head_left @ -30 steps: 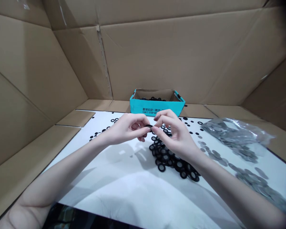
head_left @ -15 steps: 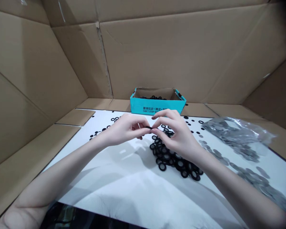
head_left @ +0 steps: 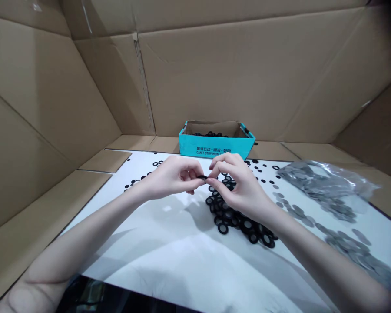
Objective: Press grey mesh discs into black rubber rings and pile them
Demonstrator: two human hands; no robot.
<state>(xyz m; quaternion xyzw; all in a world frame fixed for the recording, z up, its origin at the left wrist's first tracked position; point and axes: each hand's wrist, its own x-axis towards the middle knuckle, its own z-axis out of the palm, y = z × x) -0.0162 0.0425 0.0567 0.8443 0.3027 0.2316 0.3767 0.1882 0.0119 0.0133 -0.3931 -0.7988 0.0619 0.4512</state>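
Between my two hands, above the white tabletop, is a small black ring [head_left: 202, 177]. My left hand [head_left: 177, 176] pinches it between thumb and fingers from the left. The thumb and fingertips of my right hand [head_left: 239, 180] close on its right edge. Whether a disc sits inside the ring I cannot make out. Below and behind my right hand lies a heap of black rings [head_left: 228, 215], several showing pale centres.
A turquoise cardboard box [head_left: 215, 147] with black rings inside stands at the back. On the right lie a clear plastic bag [head_left: 329, 178] and scattered grey discs [head_left: 352, 248]. Small black pieces [head_left: 135, 181] are strewn at left. Cardboard walls [head_left: 234, 74] surround the table.
Both hands stay together at the ring. The ring's tilt has changed slightly, showing more of its upper face, and the right fingers have shifted a little. The whole view has moved slightly.
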